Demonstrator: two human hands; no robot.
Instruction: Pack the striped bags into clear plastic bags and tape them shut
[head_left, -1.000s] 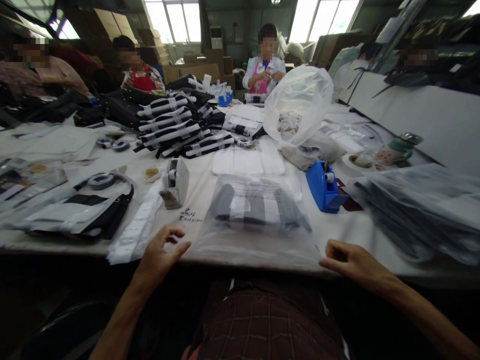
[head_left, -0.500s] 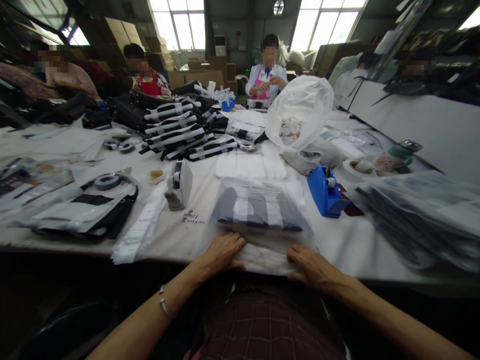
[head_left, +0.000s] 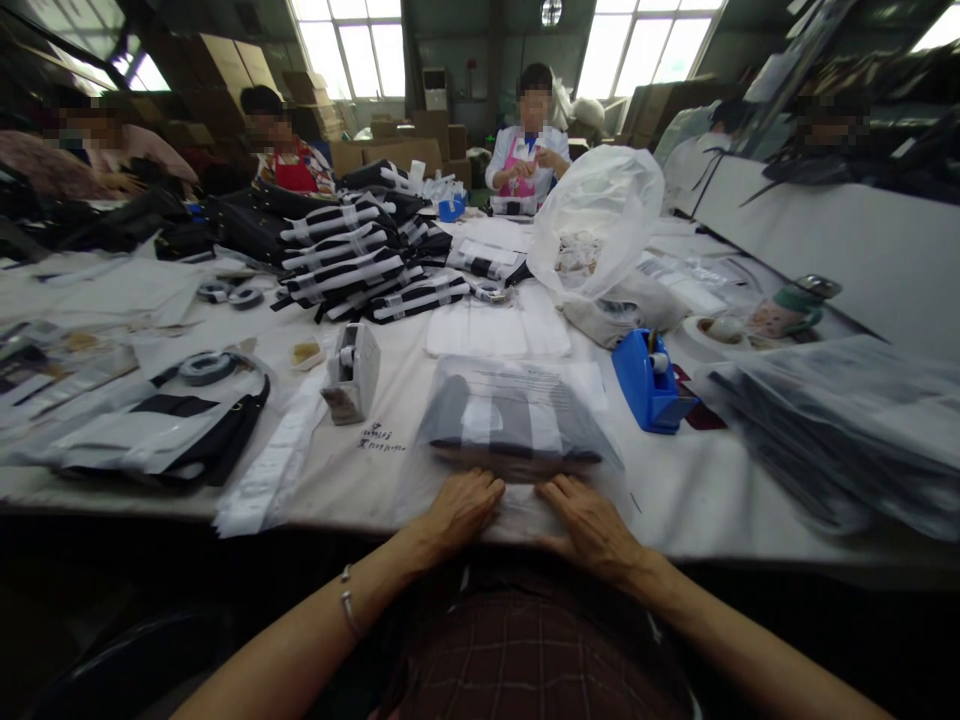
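Observation:
A frosted plastic bag (head_left: 510,375) lies flat at the table's front edge. Inside it is a dark, folded item (head_left: 517,440) with white wrapping strips. My left hand (head_left: 466,505) is closed on the near, loose end of the plastic bag, fingers on top. From the other side my right hand (head_left: 589,520) grips the same end, its fingers close to those of the left. Both thumbs are mostly hidden. Left of the bag stands a grey tape dispenser (head_left: 354,375), and to its right a blue tape dispenser (head_left: 652,385).
Black bags with white wrapping (head_left: 352,250) are piled at the back left. A wrapped bag (head_left: 172,420) lies at the left, near plastic strips (head_left: 270,470). Bagged dark items (head_left: 832,430) fill the right. Several people sit around the table, one in a pink apron (head_left: 520,165).
My two hands have come closer together along the near end of the plastic bag, the right one moving left. The bag stays in nearly the same place.

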